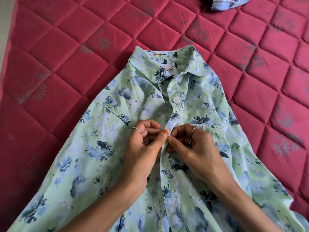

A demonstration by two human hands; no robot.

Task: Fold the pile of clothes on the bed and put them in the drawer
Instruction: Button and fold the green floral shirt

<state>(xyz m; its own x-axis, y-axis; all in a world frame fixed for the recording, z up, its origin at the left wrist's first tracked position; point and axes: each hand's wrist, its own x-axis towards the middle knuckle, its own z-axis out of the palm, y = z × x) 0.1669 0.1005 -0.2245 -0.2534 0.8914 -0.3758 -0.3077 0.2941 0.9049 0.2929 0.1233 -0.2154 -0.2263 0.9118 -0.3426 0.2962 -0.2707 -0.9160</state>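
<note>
A pale green shirt (93,164) with blue leaf prints lies front up on the bed, collar pointing away from me. One white button (175,100) near the collar is fastened. My left hand (143,144) and my right hand (189,144) meet at the middle of the shirt's button strip. Both pinch the strip's edges between thumb and fingers, at the spot below the fastened button. What sits between the fingertips is hidden by them.
The bed is covered by a quilted pink-red mattress (66,47) with grey flower marks. Another blue and white garment (224,2) lies crumpled at the far top edge. A pale strip runs down the far left beyond the mattress's side.
</note>
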